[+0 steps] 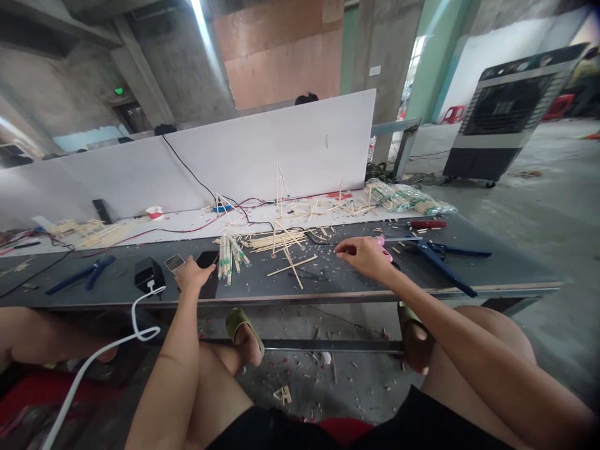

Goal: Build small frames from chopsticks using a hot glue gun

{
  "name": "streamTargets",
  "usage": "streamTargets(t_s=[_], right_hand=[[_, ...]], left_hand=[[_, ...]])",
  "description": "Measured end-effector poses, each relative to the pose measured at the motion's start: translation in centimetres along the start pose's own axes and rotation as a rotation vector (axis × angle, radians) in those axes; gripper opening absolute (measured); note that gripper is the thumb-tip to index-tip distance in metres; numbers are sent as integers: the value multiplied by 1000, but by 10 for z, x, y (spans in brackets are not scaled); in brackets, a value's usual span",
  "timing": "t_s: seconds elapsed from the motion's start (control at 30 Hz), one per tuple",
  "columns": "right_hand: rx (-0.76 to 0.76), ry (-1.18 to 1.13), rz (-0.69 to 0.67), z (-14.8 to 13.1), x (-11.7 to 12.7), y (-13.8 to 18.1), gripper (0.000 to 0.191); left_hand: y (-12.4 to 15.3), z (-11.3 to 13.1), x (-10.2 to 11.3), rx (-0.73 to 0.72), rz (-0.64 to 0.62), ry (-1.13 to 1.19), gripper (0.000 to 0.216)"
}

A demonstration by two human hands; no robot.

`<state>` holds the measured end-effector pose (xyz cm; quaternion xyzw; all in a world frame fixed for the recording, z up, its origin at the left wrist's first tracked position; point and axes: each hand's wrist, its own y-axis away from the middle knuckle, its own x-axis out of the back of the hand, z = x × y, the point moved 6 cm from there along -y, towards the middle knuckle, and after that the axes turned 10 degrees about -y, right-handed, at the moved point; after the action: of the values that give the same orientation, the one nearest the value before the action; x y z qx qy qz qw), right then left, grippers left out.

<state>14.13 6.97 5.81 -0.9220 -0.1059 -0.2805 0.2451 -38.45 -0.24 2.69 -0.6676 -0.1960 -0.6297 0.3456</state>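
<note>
My left hand (191, 274) rests low over the table with thumb and fingers apart, between a small grey-screened device (175, 264) and a dark phone-like slab (207, 258). To its right lie chopsticks in green-and-white paper sleeves (229, 257). My right hand (368, 257) hovers above the tabletop, its fingertips closed together; anything in them is too small to make out. Beside it is a pink-handled tool (387, 251), partly hidden by the hand. Between my hands, a few joined sticks (291, 267) form a crossed frame, in front of a pile of loose thin sticks (269, 242).
Blue-handled pliers (440, 259) and a red-handled tool (426, 224) lie at right, near bagged chopsticks (407, 198). At left are more blue pliers (87, 274) and a black charger (149, 274) with a white cable. A white partition (234, 162) stands behind.
</note>
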Motion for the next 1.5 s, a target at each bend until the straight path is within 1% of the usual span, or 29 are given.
streamTargets(t_s=[0.13, 0.3, 0.5, 0.7, 0.77, 0.83, 0.87, 0.93, 0.97, 1.03, 1.13, 1.17, 1.23, 1.33, 1.4, 1.5], right_hand=[[6, 21, -26, 1, -2, 1, 14], [15, 33, -31, 0, -2, 1, 15], [-23, 52, -68, 0, -5, 2, 14], [-35, 73, -89, -1, -5, 3, 15], [-37, 73, -93, -3, -4, 3, 15], [-41, 71, -93, -5, -4, 3, 14], [-38, 65, -95, -6, -5, 3, 14], [-22, 32, -104, -8, -10, 3, 14], [-8, 7, -113, -10, -15, 4, 14], [19, -31, -137, -15, -27, 5, 16], [40, -39, -180, -24, -49, 10, 18], [39, -43, -195, -28, -55, 12, 18], [33, -53, -216, -35, -66, 16, 18], [28, -65, -232, -42, -75, 18, 18], [27, -78, -238, -45, -77, 19, 19], [37, -101, -237, -49, -77, 19, 19]], left_hand=[[1, 1, 2, 18, 6, -12, 87], [2, 2, 3, 6, 14, -37, 85], [0, 5, 3, 3, 17, -44, 82], [-1, 8, 1, 23, -4, -53, 73], [2, 10, 5, 21, 31, -24, 73], [10, 17, 17, -17, 149, 48, 69], [16, 23, 25, -56, 228, 115, 64], [33, 37, 42, -168, 366, 325, 50], [44, 45, 48, -223, 390, 457, 45], [65, 61, 58, -289, 409, 672, 42], [96, 90, 73, -375, 445, 851, 40], [104, 101, 76, -401, 431, 913, 41], [115, 126, 83, -471, 363, 1020, 42], [121, 158, 92, -540, 281, 1167, 44], [121, 174, 97, -577, 211, 1224, 46], [122, 188, 101, -631, 99, 1239, 47]])
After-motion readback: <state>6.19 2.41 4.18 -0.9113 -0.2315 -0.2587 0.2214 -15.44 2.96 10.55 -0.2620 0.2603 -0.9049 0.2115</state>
